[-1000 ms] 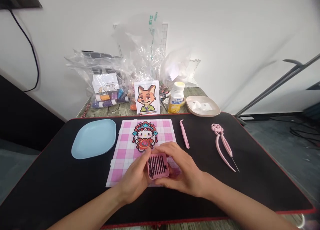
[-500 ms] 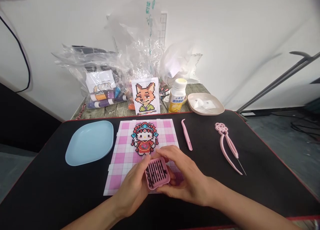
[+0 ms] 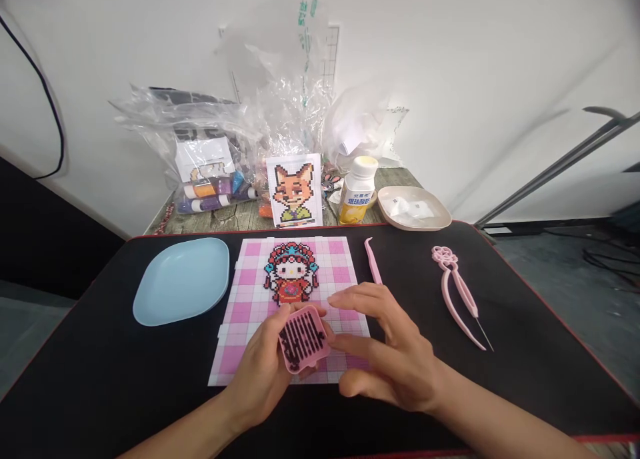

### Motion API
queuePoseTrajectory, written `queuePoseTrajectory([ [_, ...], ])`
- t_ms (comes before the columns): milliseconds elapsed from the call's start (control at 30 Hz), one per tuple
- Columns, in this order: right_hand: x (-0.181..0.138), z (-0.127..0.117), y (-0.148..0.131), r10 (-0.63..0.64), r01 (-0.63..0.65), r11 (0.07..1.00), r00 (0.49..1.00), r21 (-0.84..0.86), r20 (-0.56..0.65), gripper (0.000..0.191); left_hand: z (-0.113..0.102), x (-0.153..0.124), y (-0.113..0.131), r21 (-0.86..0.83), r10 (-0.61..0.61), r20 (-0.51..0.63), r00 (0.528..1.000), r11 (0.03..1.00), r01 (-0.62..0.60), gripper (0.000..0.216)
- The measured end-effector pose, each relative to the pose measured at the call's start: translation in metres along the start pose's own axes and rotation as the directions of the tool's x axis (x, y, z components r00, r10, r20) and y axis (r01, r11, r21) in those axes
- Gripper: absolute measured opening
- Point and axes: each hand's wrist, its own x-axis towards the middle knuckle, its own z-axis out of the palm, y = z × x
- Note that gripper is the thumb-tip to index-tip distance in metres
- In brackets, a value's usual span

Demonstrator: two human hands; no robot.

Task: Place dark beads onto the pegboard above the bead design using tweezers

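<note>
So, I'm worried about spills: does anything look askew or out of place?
Nothing looks spilled. One small oddity: in the pink tray, held in the left hand, some dark beads clump along its left side, while most line up in rows.

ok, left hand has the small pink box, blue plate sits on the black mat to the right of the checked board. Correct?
One slip: the head view shows the blue plate on the black mat to the left of the checked board. The left hand does have the small pink box.
</note>
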Motion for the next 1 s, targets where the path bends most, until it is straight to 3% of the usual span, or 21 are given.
queuePoseTrajectory([
  [167,0.001,-0.001,0.000,-0.068,0.068,0.994,0.998,-0.083,0.000,0.029,-0.002,0.002,0.000,0.009,0.014,-0.016,1.000,1.000,-0.013,0.036],
  [700,0.000,0.006,-0.004,-0.089,0.090,0.962,0.996,-0.257,0.015,0.021,-0.005,0.003,-0.011,0.020,0.170,0.042,0.985,0.985,-0.171,0.030],
  [1000,0.003,0.001,-0.003,-0.089,0.092,0.989,0.996,-0.119,0.029,0.031,-0.003,0.000,-0.009,-0.043,0.122,0.071,0.990,0.992,-0.119,0.032],
])
